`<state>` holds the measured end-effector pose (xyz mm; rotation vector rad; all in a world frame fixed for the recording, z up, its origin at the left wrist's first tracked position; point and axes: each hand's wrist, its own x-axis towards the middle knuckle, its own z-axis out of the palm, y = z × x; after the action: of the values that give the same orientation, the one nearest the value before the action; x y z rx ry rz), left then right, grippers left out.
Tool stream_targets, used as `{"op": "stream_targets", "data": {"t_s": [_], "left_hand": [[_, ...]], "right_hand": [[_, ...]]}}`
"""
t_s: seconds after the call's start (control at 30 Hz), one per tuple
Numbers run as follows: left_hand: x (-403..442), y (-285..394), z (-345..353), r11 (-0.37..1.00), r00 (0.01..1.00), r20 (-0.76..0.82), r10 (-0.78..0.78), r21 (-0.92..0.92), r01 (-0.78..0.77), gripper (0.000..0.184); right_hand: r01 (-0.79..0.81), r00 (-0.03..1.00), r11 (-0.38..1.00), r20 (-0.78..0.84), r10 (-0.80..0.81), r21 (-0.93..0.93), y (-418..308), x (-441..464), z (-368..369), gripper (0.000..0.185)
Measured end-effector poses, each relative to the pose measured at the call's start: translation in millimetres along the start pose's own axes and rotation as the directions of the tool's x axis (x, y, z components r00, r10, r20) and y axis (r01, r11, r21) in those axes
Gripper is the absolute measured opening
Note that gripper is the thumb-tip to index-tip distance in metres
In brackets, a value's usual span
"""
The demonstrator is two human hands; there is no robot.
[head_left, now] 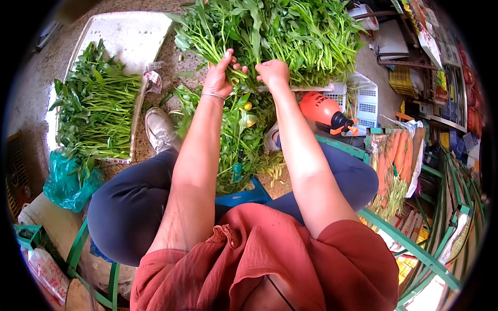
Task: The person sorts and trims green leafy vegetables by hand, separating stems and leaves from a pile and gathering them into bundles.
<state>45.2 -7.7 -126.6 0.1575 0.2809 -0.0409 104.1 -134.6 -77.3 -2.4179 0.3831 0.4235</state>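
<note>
My left hand (220, 75) is closed around a small bunch of long-stemmed leafy greens (207, 45) that look like water spinach, the leaves pointing away from me. Just to its right, the fingers of my right hand (273, 73) are pinched together on what looks like a single leafy stem (256, 39). Both hands are in front of a large heap of the same greens (316, 39), stem ends facing me. Below them, between my feet, lie loose greens (238, 135) with a few yellow leaves.
At left, a white foam board (127, 28) bears a row of greens (104, 111), with a teal plastic bag (72, 179) below. A red spray bottle (321, 110) lies beside a white plastic crate (365, 96). Carrots (397, 155) rest in a green-framed rack (410, 241) at right.
</note>
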Motion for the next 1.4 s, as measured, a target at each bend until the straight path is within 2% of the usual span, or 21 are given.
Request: {"op": "stream_targets", "data": {"t_s": [0.03, 0.07, 0.13, 0.23, 0.3, 0.37, 0.43, 0.57, 0.63, 0.7, 0.77, 0.83, 0.9, 0.97, 1.03, 1.1, 1.17, 1.2, 1.23, 1.3, 1.4], "left_hand": [[0.9, 0.3, 0.8, 1.000, 1.000, -0.016, 0.010, 0.021, -0.010, 0.018], [2.4, 0.7, 2.1, 0.999, 0.999, -0.030, 0.022, 0.042, -0.021, 0.014], [5.7, 1.9, 3.5, 0.994, 0.997, -0.068, 0.033, 0.108, -0.026, 0.014], [4.8, 1.5, 8.8, 0.973, 0.983, -0.168, 0.079, 0.226, -0.039, 0.016], [1.5, 0.5, 14.0, 0.903, 0.977, -0.201, 0.076, 0.429, 0.018, 0.019], [-2.4, -2.1, 20.9, 0.902, 0.974, -0.226, 0.034, 0.427, 0.068, 0.021], [-0.3, -8.2, 18.8, 0.841, 0.990, -0.140, 0.022, 0.538, 0.057, 0.020], [7.3, -12.8, 7.5, 0.810, 0.979, -0.160, 0.125, 0.586, -0.008, 0.017], [8.3, -10.3, -0.5, 0.816, 0.976, -0.204, 0.080, 0.575, 0.054, 0.015], [8.4, -10.6, -2.8, 0.819, 0.970, -0.242, 0.030, 0.562, 0.115, 0.014], [4.6, -7.1, 1.0, 0.870, 0.978, -0.201, -0.056, 0.471, 0.147, 0.014], [3.4, -7.3, 4.6, 0.873, 0.976, -0.212, -0.044, 0.467, 0.140, 0.015], [3.2, -8.3, 6.7, 0.894, 0.969, -0.239, -0.055, 0.421, 0.155, 0.017], [3.7, -9.6, 5.8, 0.892, 0.970, -0.235, -0.061, 0.423, 0.158, 0.018], [4.4, -10.8, 3.9, 0.897, 0.969, -0.230, -0.087, 0.405, 0.177, 0.017], [4.4, -9.6, 2.5, 0.866, 0.969, -0.231, -0.089, 0.463, 0.190, 0.013], [3.8, -9.0, 1.9, 0.827, 0.971, -0.231, -0.068, 0.532, 0.185, 0.012], [3.6, -7.9, 1.9, 0.840, 0.965, -0.238, -0.113, 0.496, 0.221, 0.012], [3.3, -6.3, 1.6, 0.850, 0.957, -0.244, -0.159, 0.460, 0.258, 0.012], [2.2, -3.7, 1.2, 0.854, 0.938, -0.266, -0.222, 0.411, 0.319, 0.014], [0.9, -9.3, 2.9, 0.867, 0.984, -0.138, -0.109, 0.472, 0.162, 0.021]], "right_hand": [[-0.001, 1.000, 1.000, -0.004, 0.001, -0.001, 3.1, 0.8, -0.6, 0.012], [-0.094, 0.992, 0.959, 0.103, 0.069, 0.267, 5.5, 2.0, -1.4, 0.011], [-0.372, 0.921, 0.652, 0.351, 0.169, 0.661, 5.8, 2.1, -5.0, 0.013], [-0.415, 0.903, 0.538, 0.407, 0.141, 0.734, 10.2, -10.0, -2.3, 0.014], [0.108, 0.994, 0.800, -0.077, -0.078, 0.590, 13.9, -22.0, 11.2, 0.015], [0.554, 0.778, 0.832, -0.384, -0.497, 0.045, 22.7, -28.5, 20.0, 0.014], [0.643, 0.650, 0.698, -0.258, -0.715, -0.315, 17.5, -48.6, 17.4, 0.008], [0.706, 0.537, 0.560, -0.187, -0.822, -0.434, 28.6, -57.3, 16.9, 0.007], [0.648, 0.759, 0.760, -0.041, -0.650, -0.052, 31.9, -63.5, 9.5, 0.012], [0.710, 0.698, 0.704, -0.149, -0.701, 0.016, 46.9, -60.0, 11.3, 0.013], [0.476, 0.876, 0.828, -0.245, -0.416, 0.297, 71.6, -48.9, 10.8, 0.011], [0.418, 0.890, 0.778, -0.383, -0.247, 0.470, 68.2, -48.5, -2.4, 0.013], [0.206, 0.940, 0.789, -0.341, 0.004, 0.578, 53.5, -43.3, -9.1, 0.020], [-0.099, 0.995, 0.844, 0.037, 0.093, 0.528, 31.5, -44.0, -19.1, 0.047], [-0.171, 0.980, 0.886, 0.166, 0.108, 0.431, 15.9, -40.0, -15.8, 0.043], [-0.068, 0.968, 0.874, 0.244, -0.058, 0.480, 16.0, -33.6, -9.1, 0.026], [-0.006, 0.980, 0.876, 0.177, -0.091, 0.482, 16.2, -33.9, 1.5, 0.021], [0.143, 0.984, 0.933, 0.052, -0.169, 0.332, 13.2, -35.9, 7.1, 0.018], [0.283, 0.959, 0.959, -0.014, -0.283, 0.004, 13.6, -39.7, 4.0, 0.016], [0.579, 0.738, 0.743, -0.173, -0.653, -0.335, 15.9, -48.9, 9.6, 0.017], [0.571, 0.753, 0.697, -0.060, -0.655, -0.434, 18.9, -59.7, 9.4, 0.016]]}}
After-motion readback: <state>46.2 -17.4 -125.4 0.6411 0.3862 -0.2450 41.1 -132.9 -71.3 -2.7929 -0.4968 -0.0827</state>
